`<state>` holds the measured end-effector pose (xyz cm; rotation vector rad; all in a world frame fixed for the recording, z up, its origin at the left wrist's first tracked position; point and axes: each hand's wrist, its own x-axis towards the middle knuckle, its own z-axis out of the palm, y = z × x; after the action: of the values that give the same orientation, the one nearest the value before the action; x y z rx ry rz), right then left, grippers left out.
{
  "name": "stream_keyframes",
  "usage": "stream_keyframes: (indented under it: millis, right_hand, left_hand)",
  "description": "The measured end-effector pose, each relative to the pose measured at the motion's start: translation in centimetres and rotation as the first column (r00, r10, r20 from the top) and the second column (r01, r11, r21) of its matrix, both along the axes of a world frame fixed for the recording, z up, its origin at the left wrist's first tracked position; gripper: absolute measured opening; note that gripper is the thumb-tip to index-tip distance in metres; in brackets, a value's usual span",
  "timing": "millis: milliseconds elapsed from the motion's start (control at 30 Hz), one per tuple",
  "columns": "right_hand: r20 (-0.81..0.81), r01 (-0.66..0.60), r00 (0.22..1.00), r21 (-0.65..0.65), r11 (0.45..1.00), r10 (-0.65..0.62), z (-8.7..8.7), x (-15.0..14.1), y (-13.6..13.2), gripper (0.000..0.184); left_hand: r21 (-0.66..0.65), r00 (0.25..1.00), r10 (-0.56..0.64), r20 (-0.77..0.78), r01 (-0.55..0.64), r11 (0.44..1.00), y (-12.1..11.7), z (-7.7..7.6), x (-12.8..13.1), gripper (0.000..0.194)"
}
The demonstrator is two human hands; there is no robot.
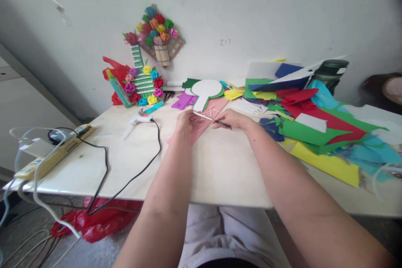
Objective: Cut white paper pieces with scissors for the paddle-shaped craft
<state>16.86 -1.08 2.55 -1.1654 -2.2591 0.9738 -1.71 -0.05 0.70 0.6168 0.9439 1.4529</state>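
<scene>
My left hand [185,123] is closed at the near edge of a sheet of pink paper [218,104], its fingers pinching one end of a thin white strip [203,116]. From the right, my right hand [232,119] grips a slim black pen-like tool [223,124] that meets the strip's other end. The tool's exact kind is too small to make out. Just beyond both hands lies a white round-headed cutout with a handle [206,88], edged in green. Thin white pieces rest on the pink paper.
A white glue gun [140,119] lies left, its black cord running to a power strip [56,150]. A paper-flower guitar [144,79] and glue bottle [119,90] stand behind. Coloured sheets [317,130] and white strips [248,106] cover the right, near a dark green bottle [331,73].
</scene>
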Motion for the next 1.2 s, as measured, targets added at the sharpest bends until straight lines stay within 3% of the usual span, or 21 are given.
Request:
stream_keyframes:
  millis: [667, 1200]
  right_hand:
    - [-0.018, 0.014, 1.0, -0.053, 0.998, -0.015, -0.1, -0.29, -0.04, 0.035]
    - [-0.044, 0.007, 0.999, -0.01, 1.0, -0.007, 0.09, -0.27, -0.05, 0.034]
  left_hand:
    - [-0.004, 1.0, 0.01, 0.003, -0.01, 1.0, 0.66, -0.56, -0.08, 0.009]
    - [0.048, 0.999, -0.033, 0.007, 0.032, 0.998, 0.62, -0.44, -0.33, 0.017]
